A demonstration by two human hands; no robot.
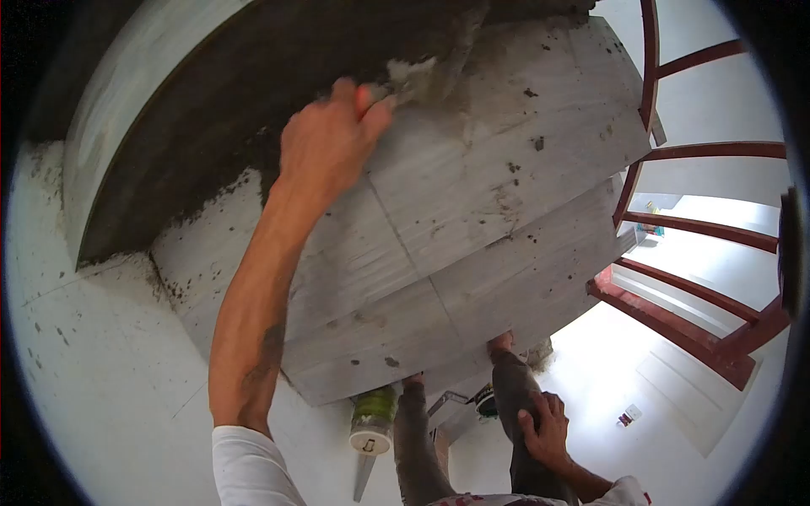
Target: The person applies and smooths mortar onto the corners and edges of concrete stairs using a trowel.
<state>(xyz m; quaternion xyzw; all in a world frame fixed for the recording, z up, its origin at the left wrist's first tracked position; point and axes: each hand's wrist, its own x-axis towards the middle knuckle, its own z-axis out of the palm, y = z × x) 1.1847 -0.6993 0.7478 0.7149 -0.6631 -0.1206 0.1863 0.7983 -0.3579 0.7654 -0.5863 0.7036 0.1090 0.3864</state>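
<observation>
My left hand (329,143) is stretched forward over the grey tiled step and closed around the orange handle of a trowel (364,99). Motion blurs the tool, and its blade end looks pale and smeared beside the dark riser. That riser (245,110) is a curved vertical face covered in dark, damp-looking mortar. On the grey step (472,160) lie several dark crumbs and smears. My right hand (548,428) rests on my right knee with its fingers laid over the trouser leg (516,396), holding nothing.
A dark red railing (717,150) runs along the right side. Below the step edge stands a green and white bucket (373,417), with a dark container (487,401) between my legs. A white wall (84,337) borders the left. A small box-like item (629,415) lies lower right.
</observation>
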